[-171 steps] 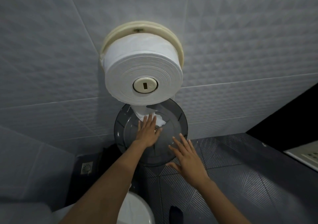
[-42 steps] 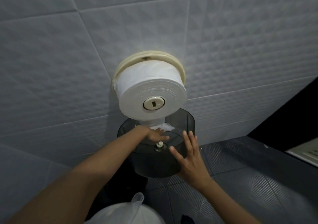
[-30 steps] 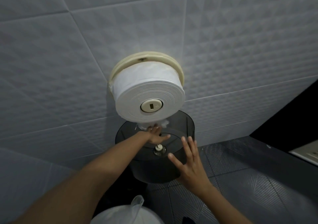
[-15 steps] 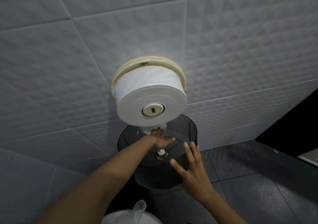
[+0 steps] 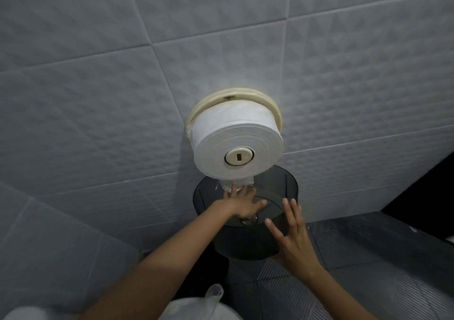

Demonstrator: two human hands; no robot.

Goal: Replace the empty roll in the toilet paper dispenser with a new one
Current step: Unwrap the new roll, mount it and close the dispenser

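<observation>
Now the paper tail gets fed before the cover closes.
Left hand (image 5: 243,203), fingers spread, presses the tail (image 5: 231,186) below the new roll (image 5: 237,145); right hand (image 5: 292,236), open, holding nothing, should steady the smoky cover (image 5: 282,187) while lifting.

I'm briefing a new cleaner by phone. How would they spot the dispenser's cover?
On the grey tiled wall, find the big white paper roll on its cream backplate. Hanging open just below it is the cover: a round, smoky see-through tub, the only dark transparent piece there, with both hands at it.
</observation>
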